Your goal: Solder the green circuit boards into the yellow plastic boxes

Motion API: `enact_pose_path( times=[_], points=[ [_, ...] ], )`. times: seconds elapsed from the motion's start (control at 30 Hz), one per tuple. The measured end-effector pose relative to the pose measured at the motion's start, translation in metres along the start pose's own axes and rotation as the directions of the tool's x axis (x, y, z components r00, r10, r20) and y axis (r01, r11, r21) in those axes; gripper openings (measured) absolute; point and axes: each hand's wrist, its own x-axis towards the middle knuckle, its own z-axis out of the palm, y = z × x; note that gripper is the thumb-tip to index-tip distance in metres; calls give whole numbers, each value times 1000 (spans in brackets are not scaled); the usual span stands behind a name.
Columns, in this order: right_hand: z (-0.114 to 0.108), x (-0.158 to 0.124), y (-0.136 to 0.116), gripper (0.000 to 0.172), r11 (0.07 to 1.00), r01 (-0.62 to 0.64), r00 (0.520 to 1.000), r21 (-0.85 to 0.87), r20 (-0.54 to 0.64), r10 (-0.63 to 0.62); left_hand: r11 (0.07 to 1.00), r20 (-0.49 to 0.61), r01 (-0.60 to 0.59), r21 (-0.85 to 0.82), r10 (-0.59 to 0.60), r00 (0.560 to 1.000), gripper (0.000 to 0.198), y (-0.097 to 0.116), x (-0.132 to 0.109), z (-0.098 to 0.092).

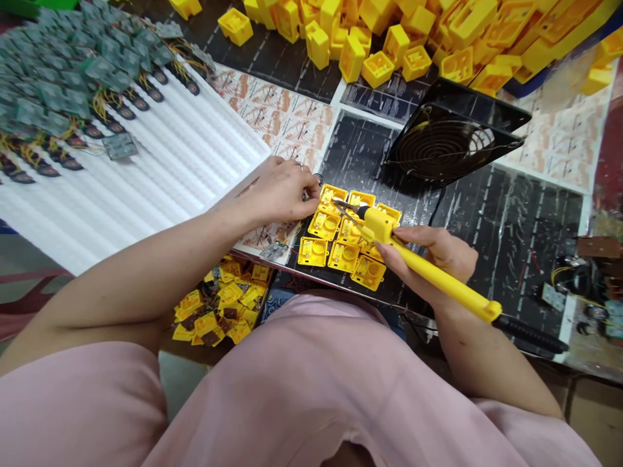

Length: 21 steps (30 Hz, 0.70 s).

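Observation:
My right hand is closed round a yellow soldering iron, its metal tip pointing left over a cluster of small yellow plastic housings on the dark mat. My left hand rests with curled fingers at the cluster's upper left corner, pinching something small that I cannot make out against one housing. Both forearms reach in over my pink clothing.
A black fan stands behind the housings. A heap of yellow housings fills the back. At the left, a white ribbed tray carries green circuit boards with wires. A box of finished yellow parts sits below.

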Motion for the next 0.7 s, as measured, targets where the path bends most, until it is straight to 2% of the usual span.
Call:
enact_pose_path(
  times=[0.2, 0.4, 0.53, 0.7],
  points=[
    [6, 14, 0, 23, 994, 86, 993, 74, 81, -92, 998, 32, -40, 52, 39, 999, 26, -3, 14, 0],
    [6, 28, -1, 20, 962, 268, 952, 46, 140, -271, 993, 119, 16, 113, -30, 992, 21, 11, 19, -9],
    [6, 29, -3, 20, 962, 270, 955, 52, 113, -274, 993, 125, 31, 118, -46, 991, 16, 17, 19, -13],
    [0, 24, -2, 18, 974, 223, 957, 41, 183, -226, 989, 137, 21, 145, -41, 990, 16, 20, 20, -14]
  ],
)
